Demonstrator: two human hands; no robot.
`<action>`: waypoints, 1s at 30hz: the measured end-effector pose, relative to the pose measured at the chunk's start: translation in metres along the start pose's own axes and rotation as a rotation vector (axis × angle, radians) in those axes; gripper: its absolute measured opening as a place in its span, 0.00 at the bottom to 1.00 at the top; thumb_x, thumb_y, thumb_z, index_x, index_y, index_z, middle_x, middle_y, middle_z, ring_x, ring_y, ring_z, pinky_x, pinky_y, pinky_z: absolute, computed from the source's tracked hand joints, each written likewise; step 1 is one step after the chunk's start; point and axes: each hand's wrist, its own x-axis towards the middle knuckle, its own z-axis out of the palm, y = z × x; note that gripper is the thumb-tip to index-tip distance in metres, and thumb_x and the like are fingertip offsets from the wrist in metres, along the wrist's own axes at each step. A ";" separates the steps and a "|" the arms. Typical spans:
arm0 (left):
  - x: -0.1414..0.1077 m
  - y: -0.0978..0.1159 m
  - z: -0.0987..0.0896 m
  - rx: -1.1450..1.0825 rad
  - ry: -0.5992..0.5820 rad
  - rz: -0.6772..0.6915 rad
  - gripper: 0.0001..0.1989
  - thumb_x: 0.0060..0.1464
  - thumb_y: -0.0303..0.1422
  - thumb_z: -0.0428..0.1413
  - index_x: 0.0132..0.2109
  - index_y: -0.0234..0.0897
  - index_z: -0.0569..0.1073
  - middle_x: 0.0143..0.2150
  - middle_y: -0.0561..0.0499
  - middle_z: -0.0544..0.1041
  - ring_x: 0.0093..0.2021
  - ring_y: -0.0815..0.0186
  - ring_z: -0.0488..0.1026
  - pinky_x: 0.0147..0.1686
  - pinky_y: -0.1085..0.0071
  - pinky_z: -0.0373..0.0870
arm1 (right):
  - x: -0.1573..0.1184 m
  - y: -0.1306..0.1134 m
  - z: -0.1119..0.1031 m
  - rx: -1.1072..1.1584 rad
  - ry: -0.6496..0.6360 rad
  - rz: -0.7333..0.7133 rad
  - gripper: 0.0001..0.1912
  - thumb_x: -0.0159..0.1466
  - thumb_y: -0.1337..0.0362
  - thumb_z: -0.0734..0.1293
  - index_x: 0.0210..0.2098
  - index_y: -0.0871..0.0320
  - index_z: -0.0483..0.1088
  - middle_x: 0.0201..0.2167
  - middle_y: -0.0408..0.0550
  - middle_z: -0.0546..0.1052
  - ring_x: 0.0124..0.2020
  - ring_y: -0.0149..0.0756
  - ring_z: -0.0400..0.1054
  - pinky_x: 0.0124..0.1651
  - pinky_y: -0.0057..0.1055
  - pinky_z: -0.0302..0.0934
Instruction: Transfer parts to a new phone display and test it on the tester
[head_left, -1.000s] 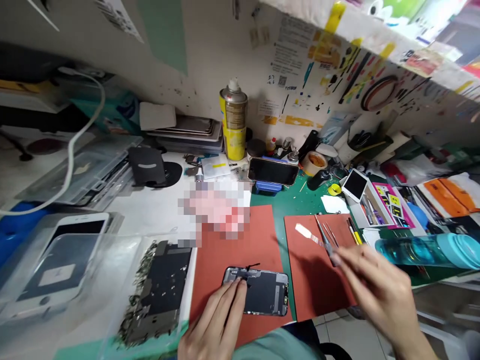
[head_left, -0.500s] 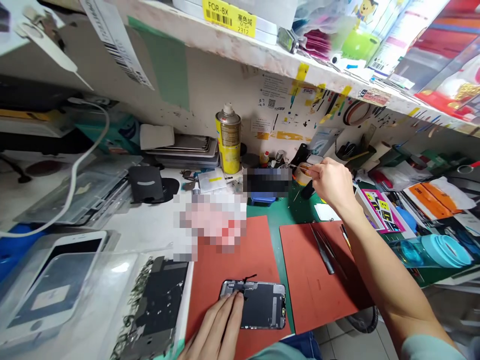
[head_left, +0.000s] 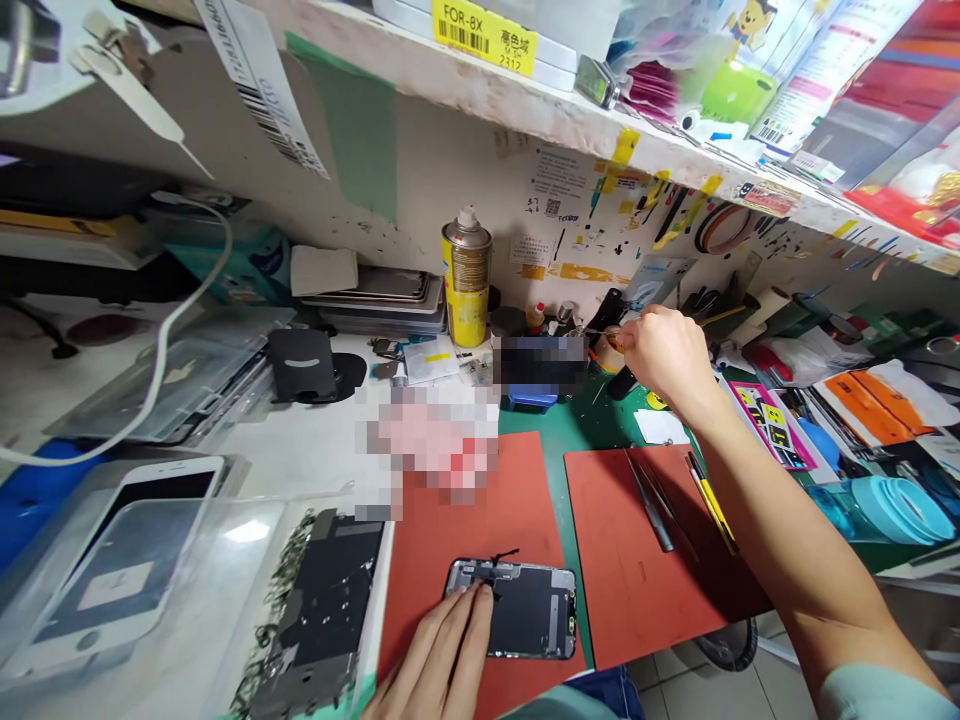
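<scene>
A dark phone screen assembly, its inner side up, lies on the left red mat. The fingertips of my left hand rest on its left part, fingers close together and stretched out. A small black flex cable sticks up at its top edge. My right hand is raised over the back of the green mat, fingers pinched on a thin metal tool that points left. The tool's tip is near small jars behind a blurred dark object on a blue stand.
Tweezers and yellow pens lie on the right red mat. A spray can stands at the back. Phone parts lie left, a blue-lidded bottle right. A shelf overhangs the bench.
The whole view has shifted slightly, and the yellow pens show more fully beside my right forearm. My left hand stays on the screen assembly; my right hand keeps its pinch at the back.
</scene>
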 end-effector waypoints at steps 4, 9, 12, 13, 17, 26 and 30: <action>0.000 0.000 0.002 -0.003 0.001 -0.008 0.26 0.63 0.16 0.50 0.63 0.27 0.79 0.59 0.42 0.84 0.58 0.58 0.81 0.73 0.64 0.60 | 0.003 0.001 0.001 0.005 -0.010 -0.007 0.19 0.72 0.66 0.61 0.46 0.58 0.85 0.45 0.61 0.82 0.45 0.53 0.79 0.40 0.35 0.61; 0.003 0.002 -0.001 -0.011 -0.006 -0.025 0.25 0.65 0.16 0.49 0.63 0.29 0.79 0.58 0.42 0.85 0.58 0.59 0.81 0.70 0.65 0.65 | 0.003 0.003 0.003 0.019 -0.005 -0.007 0.16 0.71 0.67 0.64 0.46 0.59 0.85 0.45 0.61 0.82 0.44 0.51 0.79 0.41 0.35 0.61; 0.011 0.008 -0.007 -0.029 -0.024 -0.067 0.23 0.66 0.16 0.48 0.62 0.28 0.79 0.56 0.41 0.85 0.57 0.57 0.82 0.64 0.65 0.70 | 0.000 0.006 0.000 0.036 0.017 -0.013 0.15 0.71 0.67 0.65 0.46 0.62 0.85 0.43 0.62 0.82 0.42 0.47 0.77 0.40 0.34 0.58; 0.014 0.010 -0.009 -0.035 -0.030 -0.089 0.22 0.67 0.17 0.48 0.61 0.28 0.79 0.56 0.40 0.86 0.56 0.56 0.82 0.63 0.64 0.71 | -0.003 0.008 -0.002 0.040 0.027 -0.008 0.15 0.72 0.67 0.64 0.45 0.63 0.84 0.42 0.62 0.82 0.42 0.46 0.77 0.40 0.35 0.58; 0.027 0.017 -0.017 -0.032 -0.058 -0.134 0.22 0.68 0.15 0.47 0.59 0.26 0.80 0.53 0.39 0.86 0.54 0.56 0.83 0.58 0.64 0.74 | -0.034 0.026 -0.005 0.084 0.183 -0.034 0.17 0.75 0.63 0.63 0.46 0.59 0.85 0.38 0.58 0.81 0.39 0.46 0.75 0.39 0.38 0.57; 0.030 0.019 -0.021 -0.034 -0.094 -0.150 0.20 0.67 0.14 0.48 0.58 0.23 0.80 0.52 0.39 0.87 0.53 0.54 0.84 0.57 0.62 0.76 | -0.218 0.008 0.031 1.032 -0.070 -0.320 0.08 0.72 0.66 0.71 0.46 0.47 0.82 0.35 0.47 0.80 0.32 0.38 0.76 0.31 0.33 0.72; 0.029 0.019 -0.020 -0.055 -0.113 -0.153 0.19 0.68 0.14 0.49 0.59 0.22 0.79 0.53 0.37 0.86 0.54 0.53 0.83 0.58 0.61 0.77 | -0.259 -0.018 0.057 1.110 -0.093 -0.290 0.10 0.72 0.71 0.69 0.48 0.52 0.81 0.33 0.46 0.77 0.29 0.35 0.75 0.29 0.29 0.71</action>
